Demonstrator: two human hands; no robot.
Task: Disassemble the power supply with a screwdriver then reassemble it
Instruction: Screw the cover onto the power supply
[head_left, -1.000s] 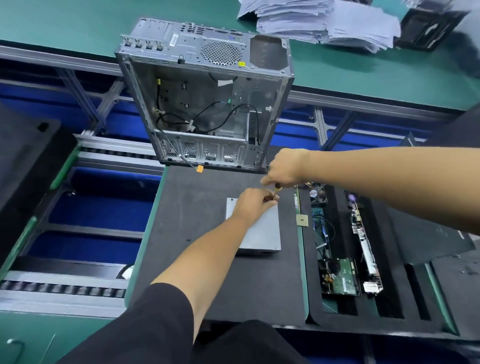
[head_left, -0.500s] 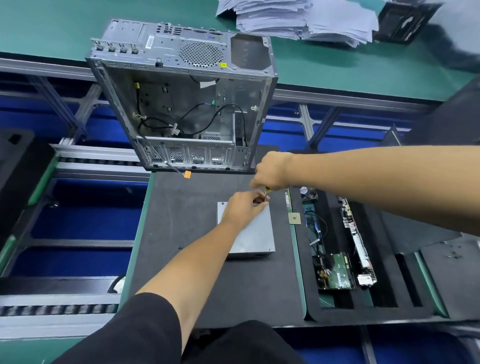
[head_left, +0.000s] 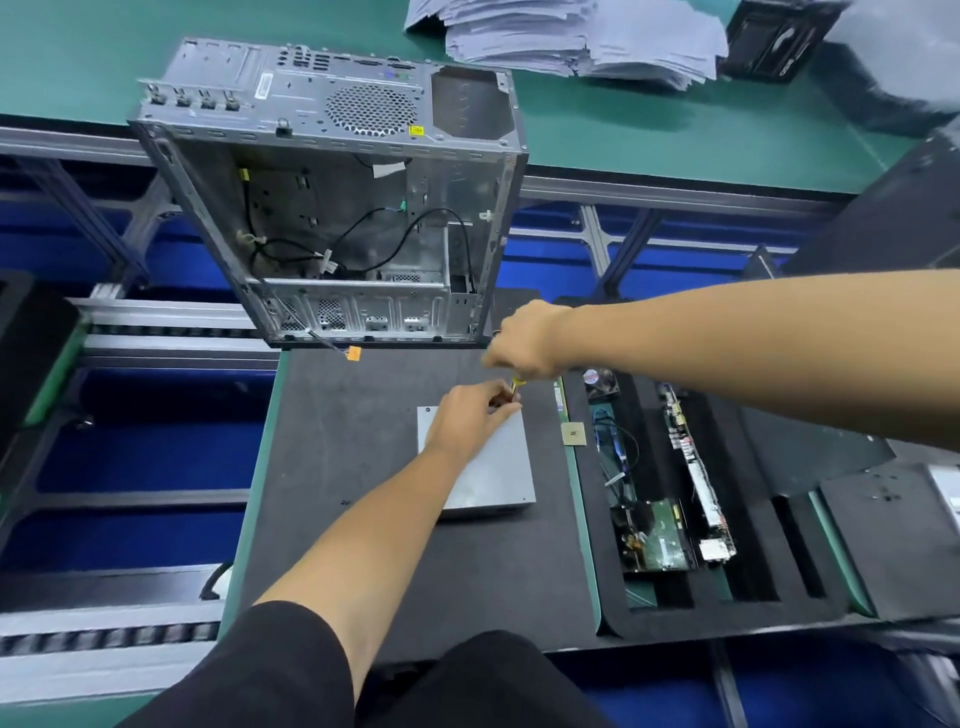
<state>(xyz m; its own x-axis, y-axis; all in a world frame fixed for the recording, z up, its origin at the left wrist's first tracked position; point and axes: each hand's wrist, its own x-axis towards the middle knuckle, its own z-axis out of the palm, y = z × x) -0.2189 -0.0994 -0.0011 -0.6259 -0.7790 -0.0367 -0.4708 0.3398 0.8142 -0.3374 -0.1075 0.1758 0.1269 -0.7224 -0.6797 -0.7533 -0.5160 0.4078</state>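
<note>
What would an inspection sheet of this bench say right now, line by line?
Surface: black foam mat on a green bench.
Job's things: grey power supply flat on the mat; screwdriver at its far right corner.
Clutter: slotted foam tray holding circuit boards; paper stack.
Hands: right hand grips the screwdriver handle; left hand pinches its shaft.
Cables: black wires inside the open computer case.
Surroundings: blue conveyor frame.

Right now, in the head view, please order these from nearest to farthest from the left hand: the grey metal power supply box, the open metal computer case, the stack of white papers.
1. Grey metal power supply box: directly under the left hand.
2. Open metal computer case: beyond it, to the left.
3. Stack of white papers: far back, on the green bench.
</note>
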